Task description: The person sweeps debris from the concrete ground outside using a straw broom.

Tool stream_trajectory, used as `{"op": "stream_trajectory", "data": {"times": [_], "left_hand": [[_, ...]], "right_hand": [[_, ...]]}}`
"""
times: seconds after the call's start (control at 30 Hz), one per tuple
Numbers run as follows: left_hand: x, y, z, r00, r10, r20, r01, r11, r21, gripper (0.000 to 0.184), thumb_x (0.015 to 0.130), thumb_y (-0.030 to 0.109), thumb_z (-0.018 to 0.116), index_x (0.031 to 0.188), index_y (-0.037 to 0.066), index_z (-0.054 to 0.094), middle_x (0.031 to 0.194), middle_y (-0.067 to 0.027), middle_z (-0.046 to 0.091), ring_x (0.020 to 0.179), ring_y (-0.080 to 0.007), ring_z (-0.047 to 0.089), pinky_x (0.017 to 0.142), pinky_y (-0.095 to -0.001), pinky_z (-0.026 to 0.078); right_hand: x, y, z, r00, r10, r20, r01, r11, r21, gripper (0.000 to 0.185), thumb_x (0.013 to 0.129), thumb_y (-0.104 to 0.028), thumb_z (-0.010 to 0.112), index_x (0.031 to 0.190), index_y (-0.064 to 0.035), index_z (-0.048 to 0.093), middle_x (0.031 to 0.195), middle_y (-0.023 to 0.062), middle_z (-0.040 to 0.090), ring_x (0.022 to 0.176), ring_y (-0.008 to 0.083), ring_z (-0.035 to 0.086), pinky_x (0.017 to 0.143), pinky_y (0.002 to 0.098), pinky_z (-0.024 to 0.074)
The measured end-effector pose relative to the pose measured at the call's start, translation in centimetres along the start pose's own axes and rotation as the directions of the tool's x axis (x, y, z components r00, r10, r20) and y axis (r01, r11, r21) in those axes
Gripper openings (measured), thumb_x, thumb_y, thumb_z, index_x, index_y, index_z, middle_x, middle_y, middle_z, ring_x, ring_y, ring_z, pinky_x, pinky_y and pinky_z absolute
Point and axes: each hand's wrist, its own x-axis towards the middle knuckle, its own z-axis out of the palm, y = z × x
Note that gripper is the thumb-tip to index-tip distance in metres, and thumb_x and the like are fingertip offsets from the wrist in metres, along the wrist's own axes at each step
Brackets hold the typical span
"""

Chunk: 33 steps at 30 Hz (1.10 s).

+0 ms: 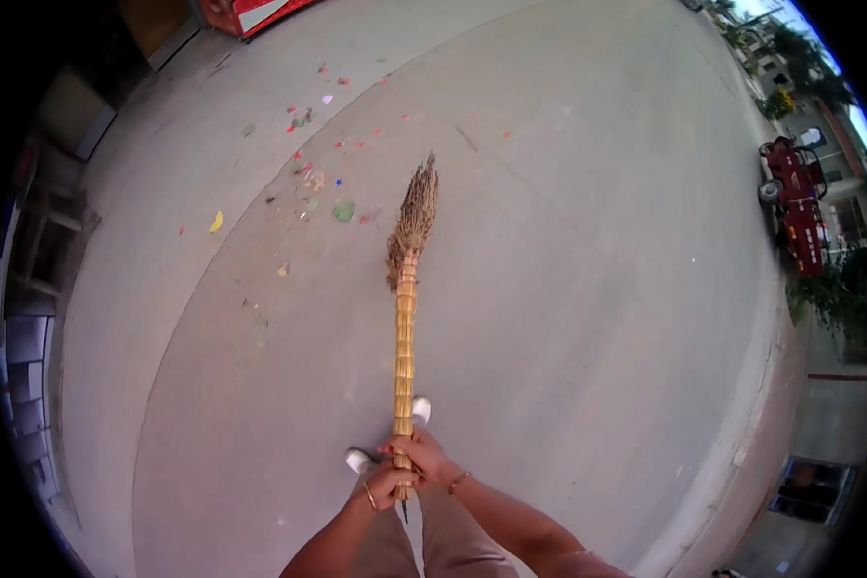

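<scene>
Tan and banded, the broom [405,356] is stretching forward from both sets of fingers, its bristles [416,212] pointing away over the grey pavement [568,289]. Your left fingers [407,476] are wrapping its near end; your right fingers [401,445] are gripping just beyond. Litter [344,210] is lying ahead, left of the bristles.

broom [406,356]: 1 | hands [385,485]: 2 | bracelets [459,481]: 2 | shoes [421,409]: 2 | red vehicle [800,204]: 1 | yellow scrap [217,222]: 1 | other litter [344,211]: many, too small to count
</scene>
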Motion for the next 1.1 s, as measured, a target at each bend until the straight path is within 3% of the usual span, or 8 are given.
{"op": "stream_trajectory", "data": {"times": [0.1,0.27,0.5,0.6,0.73,0.83,0.97,1.1], "left_hand": [[-10.4,-6.0,-4.2,0.998,-0.001,-0.062,-0.012,0.976,-0.216,0.01,0.073,0.007,0.054,0.083,0.005,0.051,0.067,-0.005,0.053,0.054,-0.0166,0.055,0.046,-0.0296,0.045],[-20.9,-10.7,-7.8,0.886,-0.05,-0.461,-0.233,0.812,-0.535,0.006,0.075,0.011,0.051,0.071,0.009,0.047,0.056,-0.0009,0.046,0.041,-0.0118,0.042,0.037,-0.0257,0.036],[-15.5,-5.2,-19.8,0.847,-0.062,-0.529,-0.408,0.562,-0.719,0.011,0.079,0.014,0.049,0.069,0.012,0.045,0.057,-0.0003,0.046,0.045,-0.0085,0.045,0.039,-0.0196,0.039],[-8.9,0.2,-17.9,0.94,-0.064,-0.335,-0.231,0.603,-0.763,0.012,0.077,0.01,0.049,0.066,0.01,0.044,0.057,-0.0003,0.047,0.046,-0.0097,0.045,0.041,-0.0215,0.04],[-4.6,8.6,-10.8,0.956,-0.231,-0.182,0.061,0.762,-0.645,0.013,0.074,0.012,0.051,0.063,0.012,0.044,0.056,0.0003,0.045,0.044,-0.0091,0.042,0.04,-0.0245,0.036],[-4.6,11.4,-12.4,0.994,-0.094,0.05,0.105,0.804,-0.585,0.011,0.072,0.014,0.053,0.065,0.012,0.044,0.055,0.002,0.043,0.043,-0.008,0.04,0.04,-0.0214,0.031],[-12.8,10.3,-17.0,0.992,-0.13,0.002,0.112,0.852,-0.511,0.01,0.071,0.011,0.053,0.067,0.012,0.044,0.054,0.0005,0.042,0.041,-0.0096,0.038,0.037,-0.0218,0.029],[-19.7,9.3,-19.0,0.939,-0.125,-0.319,-0.096,0.797,-0.596,0.009,0.071,0.01,0.052,0.067,0.011,0.043,0.054,-0.0005,0.042,0.04,-0.0108,0.038,0.036,-0.0228,0.03]], "right_hand": [[-5.2,3.3,9.8,0.947,0.317,0.053,-0.288,0.91,-0.3,0.02,0.08,-0.017,0.054,0.092,-0.002,0.05,0.076,0.007,0.056,0.069,0.0178,0.057,0.064,0.0283,0.0485],[-4.7,17.9,17.1,0.834,0.397,0.384,-0.396,0.914,-0.085,0.018,0.082,-0.018,0.052,0.088,-0.0022,0.049,0.083,0.0087,0.055,0.068,0.0161,0.057,0.06,0.0279,0.0476],[7.6,15.3,23.5,0.661,0.71,0.243,-0.627,0.7,-0.341,0.029,0.076,-0.032,0.058,0.069,-0.004,0.053,0.055,0.0003,0.048,0.042,0.0069,0.042,0.038,0.0221,0.0329],[11.7,10.9,18.6,0.687,0.727,-0.016,-0.703,0.658,-0.269,0.027,0.076,-0.03,0.058,0.067,-0.0059,0.053,0.045,-0.004,0.037,0.03,0.0056,0.025,0.029,0.0213,0.0178],[10.9,0.8,14.5,0.884,0.453,-0.112,-0.462,0.883,-0.078,0.025,0.079,-0.025,0.055,0.083,-0.0004,0.05,0.071,0.0083,0.053,0.054,0.0168,0.053,0.05,0.0269,0.0466],[11.5,-2.1,17.3,0.939,0.262,-0.223,-0.293,0.949,-0.118,0.026,0.079,-0.021,0.057,0.092,-0.0013,0.045,0.072,0.0083,0.052,0.056,0.018,0.054,0.052,0.0289,0.048],[10.0,1.0,24.2,0.985,0.162,-0.052,-0.169,0.965,-0.199,0.019,0.077,-0.013,0.054,0.086,-0.0001,0.044,0.069,0.0089,0.053,0.061,0.0197,0.059,0.05,0.0298,0.0494],[10.1,6.1,30.8,0.921,0.363,0.14,-0.326,0.916,-0.235,0.017,0.075,-0.011,0.054,0.085,-0.0004,0.046,0.066,0.007,0.052,0.055,0.0161,0.055,0.05,0.0256,0.047]]}}
